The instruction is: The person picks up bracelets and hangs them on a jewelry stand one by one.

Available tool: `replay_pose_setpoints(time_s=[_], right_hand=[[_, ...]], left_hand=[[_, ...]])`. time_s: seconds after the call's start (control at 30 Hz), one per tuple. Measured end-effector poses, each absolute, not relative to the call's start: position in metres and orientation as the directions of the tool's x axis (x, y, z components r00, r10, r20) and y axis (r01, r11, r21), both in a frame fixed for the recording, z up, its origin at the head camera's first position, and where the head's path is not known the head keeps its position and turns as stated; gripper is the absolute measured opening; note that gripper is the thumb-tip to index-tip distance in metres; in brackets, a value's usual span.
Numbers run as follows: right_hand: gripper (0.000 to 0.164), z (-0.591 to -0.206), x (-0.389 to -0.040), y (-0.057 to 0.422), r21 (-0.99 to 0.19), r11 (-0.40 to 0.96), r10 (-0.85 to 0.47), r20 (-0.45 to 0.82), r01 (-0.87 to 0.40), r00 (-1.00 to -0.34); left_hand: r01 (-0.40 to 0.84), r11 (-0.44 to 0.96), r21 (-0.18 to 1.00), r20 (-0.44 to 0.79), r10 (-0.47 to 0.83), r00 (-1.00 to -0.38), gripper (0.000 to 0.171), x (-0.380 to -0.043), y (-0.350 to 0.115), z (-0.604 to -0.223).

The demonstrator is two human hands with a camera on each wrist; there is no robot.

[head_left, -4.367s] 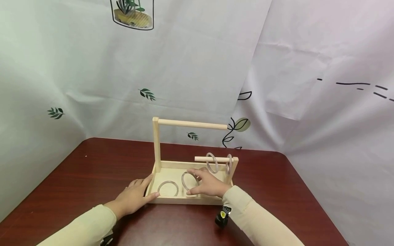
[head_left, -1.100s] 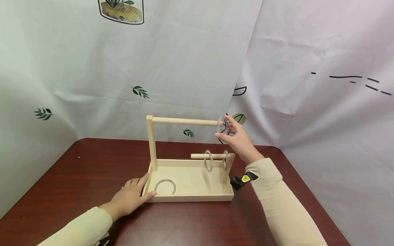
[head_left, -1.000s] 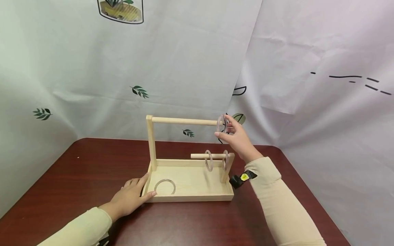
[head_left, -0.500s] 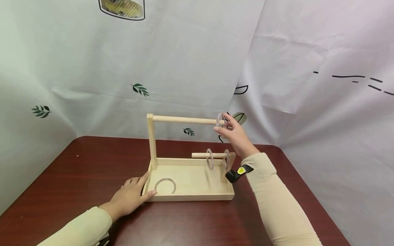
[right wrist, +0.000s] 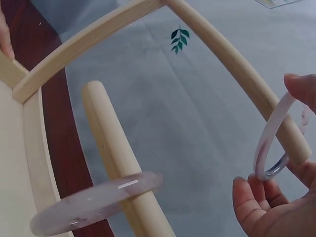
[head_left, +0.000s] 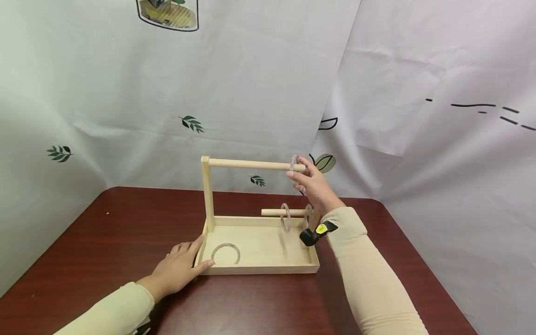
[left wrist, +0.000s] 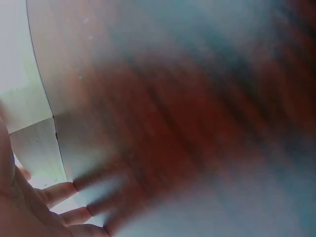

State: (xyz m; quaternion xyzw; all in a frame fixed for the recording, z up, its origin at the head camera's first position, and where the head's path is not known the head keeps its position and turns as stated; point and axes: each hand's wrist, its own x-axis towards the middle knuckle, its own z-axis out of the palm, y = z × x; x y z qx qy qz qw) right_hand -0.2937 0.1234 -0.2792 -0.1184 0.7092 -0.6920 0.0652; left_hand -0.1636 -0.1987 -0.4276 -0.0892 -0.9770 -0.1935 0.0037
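We see a dark reddish-brown wooden table set against pale printed cloth. Directly on it, toward twelve o'clock of its middle, stands a light wooden rack with a shallow tray base. At the tray's nine o'clock edge, our left hand rests flat on the tabletop, fingertips touching the tray.
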Motion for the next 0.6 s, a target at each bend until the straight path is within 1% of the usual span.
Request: replay_pose_setpoints(time_s=[0.37,0.5,0.6], right_hand=[[0.071,-0.2851,-0.2959,0.1199,-0.997,-0.065,-0.277,0.062,-0.046,-0.959],[0.071,-0.2865,-0.2969,0.1192,-0.995,-0.102,-0.285,0.045,-0.016,-0.958],[0.068,-0.2875,-0.2972,0.1179,-0.991,-0.133,-0.281,0.029,0.009,-0.959]], left_hand=[[0.180,0.911,0.371,0.053,0.172,-0.984,0.083,-0.1637,-0.1991,-0.4291],[0.185,0.912,0.365,0.062,0.175,-0.983,0.083,-0.1641,-0.1991,-0.4295],[0.191,0.912,0.362,0.069,0.178,-0.982,0.083,-0.1647,-0.1989,-0.4302]])
